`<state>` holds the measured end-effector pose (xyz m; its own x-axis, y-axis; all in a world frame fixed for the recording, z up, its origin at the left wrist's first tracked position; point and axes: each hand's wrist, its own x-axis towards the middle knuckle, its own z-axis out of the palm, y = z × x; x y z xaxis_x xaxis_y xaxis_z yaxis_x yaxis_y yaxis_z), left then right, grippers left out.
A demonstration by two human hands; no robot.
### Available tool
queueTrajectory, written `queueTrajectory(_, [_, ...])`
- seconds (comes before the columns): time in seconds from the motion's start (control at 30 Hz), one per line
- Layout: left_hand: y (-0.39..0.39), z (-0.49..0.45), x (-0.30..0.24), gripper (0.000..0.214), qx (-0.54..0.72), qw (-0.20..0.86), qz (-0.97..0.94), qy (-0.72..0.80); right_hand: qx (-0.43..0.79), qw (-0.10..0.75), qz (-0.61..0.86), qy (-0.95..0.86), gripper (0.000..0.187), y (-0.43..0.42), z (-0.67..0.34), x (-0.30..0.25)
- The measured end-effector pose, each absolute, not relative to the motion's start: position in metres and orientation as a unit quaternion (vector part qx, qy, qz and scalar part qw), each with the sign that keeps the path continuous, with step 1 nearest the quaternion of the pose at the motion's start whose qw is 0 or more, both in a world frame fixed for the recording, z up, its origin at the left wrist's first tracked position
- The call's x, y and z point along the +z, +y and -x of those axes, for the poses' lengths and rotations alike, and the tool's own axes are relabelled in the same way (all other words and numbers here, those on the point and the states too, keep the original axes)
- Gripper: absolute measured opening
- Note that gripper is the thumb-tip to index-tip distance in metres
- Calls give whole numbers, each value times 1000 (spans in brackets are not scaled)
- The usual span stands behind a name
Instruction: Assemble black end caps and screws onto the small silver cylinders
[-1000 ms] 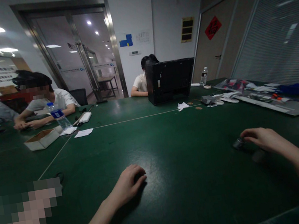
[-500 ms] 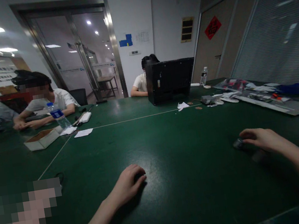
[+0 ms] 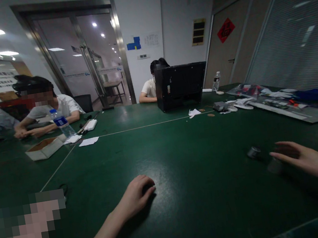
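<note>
My left hand (image 3: 137, 194) rests on the green tabletop (image 3: 182, 151), its fingers curled in and the thumb close to the forefinger. Nothing shows in it, though the underside of the palm is hidden. Over on the right, my right hand (image 3: 300, 157) is open, thumb and fingers apart and pointing left. A small dark, shiny, round object (image 3: 254, 152) stands on the table just left of its fingertips, apart from them. Below the right thumb is a blurred, greyish see-through object (image 3: 275, 165), too unclear to name; whether the thumb touches it I cannot tell.
A black box-like case (image 3: 182, 87) stands at the far edge, a person behind it. Left are an open carton (image 3: 44, 149), a water bottle (image 3: 62, 124) and two seated people. A board with loose items (image 3: 298, 107) lies at right. A pixelated patch covers the lower left.
My right hand has let go of the small dark object and drawn back to the right, its fingers opening. The left hand has stayed put.
</note>
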<state>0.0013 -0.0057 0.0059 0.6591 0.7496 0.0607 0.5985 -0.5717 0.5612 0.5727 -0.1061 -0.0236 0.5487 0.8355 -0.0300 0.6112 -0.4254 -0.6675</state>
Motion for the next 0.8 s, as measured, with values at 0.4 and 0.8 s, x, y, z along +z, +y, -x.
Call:
queueTrajectory(0.4, [-5, -2, 4, 19, 150, 250, -877, 381, 189, 252, 850, -423, 51, -124, -529, -25])
queueTrajectory(0.8, [-6, -2, 6, 21, 143, 243, -878, 386, 336, 266, 563, -707, 36, -77, -305, 51])
